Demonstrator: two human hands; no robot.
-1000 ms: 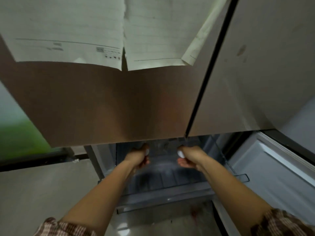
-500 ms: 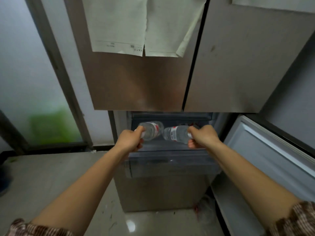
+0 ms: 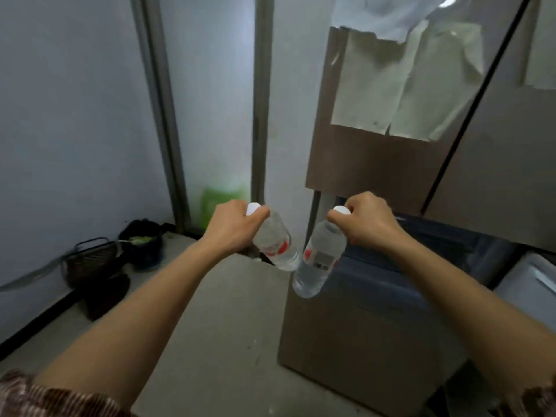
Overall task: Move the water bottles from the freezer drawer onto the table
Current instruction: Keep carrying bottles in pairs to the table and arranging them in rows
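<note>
- The left grip (image 3: 237, 230), just left of the frame's centre, is curled tight round the neck of the left water bottle (image 3: 275, 245), with the white cap poking out above the thumb and forefinger.
- That bottle is clear with a red-and-white label. It slants down and to the right from the fist, off any surface, with the floor (image 3: 225, 326) behind it.
- The right grip (image 3: 367, 224), just right of centre, is clenched the same way round the neck of the right water bottle (image 3: 319, 260), whose white cap shows at the knuckles.
- This bottle hangs down and to the left, its base the lowest point of the pair. It overlaps the left edge of the freezer drawer (image 3: 406, 266) in the picture.
- The two bottles' lower ends lie close together at mid-frame; whether they touch cannot be told.
- The freezer drawer stands pulled out at right of centre, dark blue inside above a brown front panel.
- Above it, in the upper right, are the brown fridge doors (image 3: 376, 164) with pale paper sheets (image 3: 391, 85) stuck on.
- At lower left, by the wall, sit a dark wire basket (image 3: 90, 263) and a dark bowl (image 3: 141, 242).
- Plaid sleeves (image 3: 45, 395) edge the bottom corners.
</note>
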